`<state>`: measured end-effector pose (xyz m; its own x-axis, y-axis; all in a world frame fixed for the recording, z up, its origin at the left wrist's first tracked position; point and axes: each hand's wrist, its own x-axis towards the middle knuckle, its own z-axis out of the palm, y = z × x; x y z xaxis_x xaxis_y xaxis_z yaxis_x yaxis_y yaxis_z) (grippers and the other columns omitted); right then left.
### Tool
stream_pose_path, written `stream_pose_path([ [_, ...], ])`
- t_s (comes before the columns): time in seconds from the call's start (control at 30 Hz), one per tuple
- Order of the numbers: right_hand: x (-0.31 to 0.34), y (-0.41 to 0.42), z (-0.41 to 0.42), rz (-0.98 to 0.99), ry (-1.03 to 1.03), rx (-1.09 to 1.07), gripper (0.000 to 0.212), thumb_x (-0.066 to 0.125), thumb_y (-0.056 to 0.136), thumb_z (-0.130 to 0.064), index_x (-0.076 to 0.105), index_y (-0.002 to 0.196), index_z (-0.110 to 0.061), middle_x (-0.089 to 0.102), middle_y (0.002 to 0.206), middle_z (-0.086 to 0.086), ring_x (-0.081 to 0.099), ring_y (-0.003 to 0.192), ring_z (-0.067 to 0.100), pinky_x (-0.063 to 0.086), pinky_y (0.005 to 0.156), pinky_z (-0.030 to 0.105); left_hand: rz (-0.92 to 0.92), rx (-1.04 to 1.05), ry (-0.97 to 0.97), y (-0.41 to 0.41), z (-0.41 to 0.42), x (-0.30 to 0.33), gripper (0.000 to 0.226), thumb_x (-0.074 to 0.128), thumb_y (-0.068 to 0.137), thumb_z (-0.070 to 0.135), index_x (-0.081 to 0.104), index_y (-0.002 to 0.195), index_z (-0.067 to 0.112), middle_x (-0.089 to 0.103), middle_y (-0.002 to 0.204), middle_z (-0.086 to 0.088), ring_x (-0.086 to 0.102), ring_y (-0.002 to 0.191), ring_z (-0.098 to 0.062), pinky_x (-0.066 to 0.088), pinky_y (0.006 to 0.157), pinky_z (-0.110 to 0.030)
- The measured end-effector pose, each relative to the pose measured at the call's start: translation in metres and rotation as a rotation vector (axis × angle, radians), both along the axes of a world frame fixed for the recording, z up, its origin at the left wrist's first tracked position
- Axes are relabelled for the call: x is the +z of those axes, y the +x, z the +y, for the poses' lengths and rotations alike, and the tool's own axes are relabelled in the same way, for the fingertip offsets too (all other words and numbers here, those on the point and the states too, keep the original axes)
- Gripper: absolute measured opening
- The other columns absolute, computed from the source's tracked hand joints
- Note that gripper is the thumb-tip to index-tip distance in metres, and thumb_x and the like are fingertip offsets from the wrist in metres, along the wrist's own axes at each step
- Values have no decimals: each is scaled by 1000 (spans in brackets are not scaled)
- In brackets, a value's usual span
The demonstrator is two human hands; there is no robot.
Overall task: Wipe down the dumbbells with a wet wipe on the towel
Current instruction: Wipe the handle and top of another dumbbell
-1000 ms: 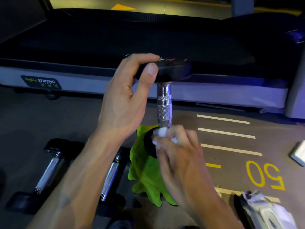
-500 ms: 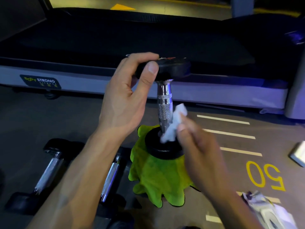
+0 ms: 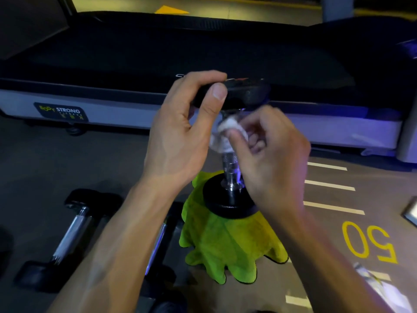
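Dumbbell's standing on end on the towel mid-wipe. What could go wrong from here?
1. The dumbbell stands upright on a soft green towel; only the left hand gripping the top head steadies it, so it may tip.
2. The right hand pinches a small wet wipe on the handle; it could slip off.

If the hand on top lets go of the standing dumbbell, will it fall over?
Probably. The dumbbell stands on end on a soft, rumpled towel, so it likely wobbles. The left hand steadies its top. Tipped, its round heads might roll.
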<state>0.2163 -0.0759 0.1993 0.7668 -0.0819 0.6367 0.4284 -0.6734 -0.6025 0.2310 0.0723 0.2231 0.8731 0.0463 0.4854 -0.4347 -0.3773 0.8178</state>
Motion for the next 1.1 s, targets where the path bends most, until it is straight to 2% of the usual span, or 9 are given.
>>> stream_pose_path([
  [0.07, -6, 1, 0, 15, 86, 7, 23, 79, 90, -25, 60, 83, -13, 54, 78, -3, 50, 64, 14, 43, 59, 30, 5, -4, -1, 2, 0, 0, 28, 50, 111, 37, 67, 130, 25, 57, 96, 17, 52, 72, 12, 36, 68, -7],
  [0.2, -37, -32, -16, 271, 35, 37, 27, 83, 85, -27, 59, 77, -18, 58, 74, -7, 54, 70, 12, 40, 60, 22, 2, 11, -47, 5, 3, -3, 26, 51, 111, 33, 68, 128, 22, 54, 90, 18, 51, 72, 14, 35, 70, -4],
  [0.33, -14, -7, -13, 217, 155, 73, 29, 82, 86, -34, 60, 76, -18, 60, 69, -2, 56, 63, 14, 48, 60, 35, 4, -7, -37, 3, -1, -1, 26, 52, 111, 34, 68, 128, 23, 56, 95, 16, 51, 74, 12, 35, 72, -6],
  [0.47, -16, 1, 1, 192, 466, 114, 14, 76, 94, -31, 69, 96, -19, 75, 90, -4, 72, 83, 14, 59, 79, 47, 13, -22, -45, 3, -2, 1, 28, 52, 110, 36, 68, 130, 23, 59, 98, 16, 53, 77, 12, 37, 73, -6],
  [0.6, -24, -10, 6, 246, 517, 177, 21, 74, 97, -19, 71, 117, -16, 78, 107, -8, 74, 103, 4, 59, 95, 35, 7, -7, -63, 0, -4, -1, 26, 53, 110, 37, 68, 128, 27, 65, 112, 14, 57, 87, 8, 38, 81, -8],
  [0.77, -5, 15, 19, 194, 703, 194, 8, 63, 103, -9, 69, 105, -4, 78, 96, 5, 74, 94, 11, 58, 85, 32, 5, 8, -56, 3, -7, 0, 25, 52, 109, 42, 67, 127, 33, 66, 120, 14, 63, 101, -1, 44, 86, -21],
  [0.93, -4, 26, 27, 362, 847, 180, 34, 46, 112, -21, 59, 92, 4, 67, 77, 8, 54, 74, 18, 46, 69, 39, 3, -15, -101, 1, -10, 2, 23, 55, 110, 32, 68, 126, 24, 65, 120, 4, 61, 88, 3, 47, 73, -10],
  [1.0, -4, 25, 32, 345, 819, 170, 32, 41, 112, -20, 57, 97, 3, 63, 80, 15, 55, 77, 18, 50, 74, 47, -3, -8, -94, 2, -10, 2, 23, 55, 110, 32, 68, 126, 24, 65, 119, 4, 62, 87, 2, 47, 72, -11],
  [1.1, -4, 13, 37, 276, 473, 91, 14, 46, 108, -21, 54, 100, -12, 62, 83, -11, 56, 76, 7, 46, 72, 34, -21, 12, -65, 4, -8, 0, 27, 54, 108, 42, 69, 126, 29, 66, 120, 9, 67, 101, -6, 49, 85, -26],
])
